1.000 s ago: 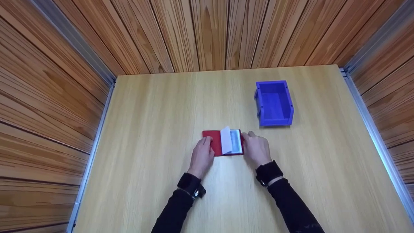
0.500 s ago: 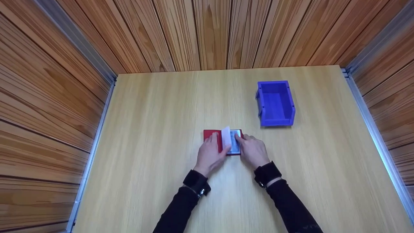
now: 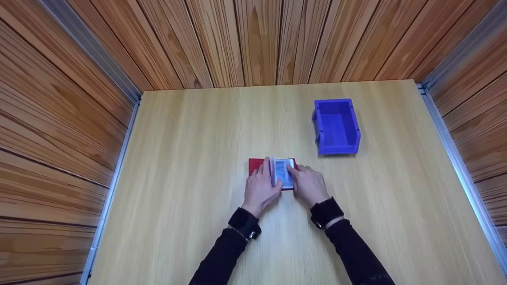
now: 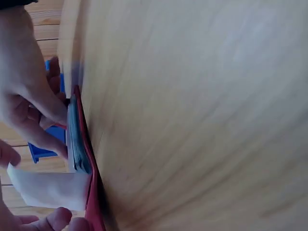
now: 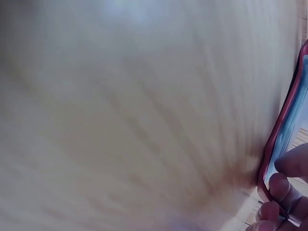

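A red card holder [image 3: 253, 163] lies spread on the table, its clear sleeves [image 3: 282, 168] on the right half. One pale leaf [image 4: 53, 189] stands up from the fold. My left hand [image 3: 260, 190] straddles this leaf, fingers over the red left cover and thumb on the sleeve side. In the left wrist view, the thumb tip [image 4: 8, 155] is right at the leaf's free corner. My right hand [image 3: 311, 184] pinches the holder's right edge, thumb on top of the sleeves; its fingers [image 5: 279, 185] curl at the red cover's edge.
A blue plastic bin [image 3: 337, 126] stands behind and to the right of the card holder. The light wooden table [image 3: 190, 158] is bordered by plank walls [image 3: 257, 43] at the back and sides, with metal rails [image 3: 115, 182] along the side edges.
My left hand has moved right from the cover's left edge onto the holder. The leaf has swung left to stand upright, uncovering the sleeve. My right thumb has come onto the sleeves.
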`<state>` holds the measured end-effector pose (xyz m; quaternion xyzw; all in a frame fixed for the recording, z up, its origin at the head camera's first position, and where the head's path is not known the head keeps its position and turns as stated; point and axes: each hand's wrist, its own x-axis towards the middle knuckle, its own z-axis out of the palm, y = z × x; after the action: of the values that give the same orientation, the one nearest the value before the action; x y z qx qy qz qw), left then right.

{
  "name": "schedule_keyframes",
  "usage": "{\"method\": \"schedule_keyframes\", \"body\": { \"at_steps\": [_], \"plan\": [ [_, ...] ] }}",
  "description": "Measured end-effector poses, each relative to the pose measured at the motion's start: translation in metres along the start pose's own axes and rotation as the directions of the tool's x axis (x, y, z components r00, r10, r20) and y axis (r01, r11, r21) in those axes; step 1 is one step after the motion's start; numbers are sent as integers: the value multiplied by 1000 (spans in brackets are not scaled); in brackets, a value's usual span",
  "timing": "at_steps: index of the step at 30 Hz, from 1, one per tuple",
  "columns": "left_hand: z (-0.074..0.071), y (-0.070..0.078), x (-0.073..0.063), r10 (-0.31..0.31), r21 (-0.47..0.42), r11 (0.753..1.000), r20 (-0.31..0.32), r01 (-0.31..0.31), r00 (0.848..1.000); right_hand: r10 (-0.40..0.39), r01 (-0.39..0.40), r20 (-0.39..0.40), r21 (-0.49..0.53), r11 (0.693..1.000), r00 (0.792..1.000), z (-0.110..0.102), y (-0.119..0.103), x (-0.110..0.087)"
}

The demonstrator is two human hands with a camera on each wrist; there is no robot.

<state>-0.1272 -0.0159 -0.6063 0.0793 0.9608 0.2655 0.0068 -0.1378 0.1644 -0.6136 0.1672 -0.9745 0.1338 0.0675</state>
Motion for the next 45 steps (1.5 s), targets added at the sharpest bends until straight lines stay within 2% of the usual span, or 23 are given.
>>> {"method": "schedule_keyframes", "body": {
  "at_steps": [4, 8, 16, 19, 26, 32, 38, 45],
  "plan": [
    [-5, -6, -1, -5, -105, 994, -2, 5, 1000, 5, -5, -10, 5, 1000, 1000, -1, 0, -1],
    [-8, -13, -3, 26, -133, 991, -24, -28, 999, 18, -18, 1, 10, 1000, 1000, -1, 0, -1],
    [-10, -28, -8, 59, -57, 996, -52, -62, 997, 15, -15, -11, 26, 1000, 1000, -1, -1, -1],
    [-9, -35, -8, 52, -25, 998, -66, -54, 996, 19, -18, -17, 31, 999, 1000, -2, -1, -1],
    [-10, -46, -12, -17, 21, 1000, -60, 18, 998, 22, -21, -11, 45, 999, 1000, -1, -1, -1],
    [-10, -49, -14, 16, 69, 998, -93, -9, 996, 25, -25, 0, 55, 998, 1000, -1, 0, -1],
    [-9, -49, -12, 36, 55, 998, -65, -32, 997, 37, -39, 24, 96, 995, 999, -3, 4, -2],
    [-9, -47, -12, 21, 53, 998, -14, -20, 1000, 7, -17, 107, 94, 995, 994, -7, 2, -3]
  ]
}}
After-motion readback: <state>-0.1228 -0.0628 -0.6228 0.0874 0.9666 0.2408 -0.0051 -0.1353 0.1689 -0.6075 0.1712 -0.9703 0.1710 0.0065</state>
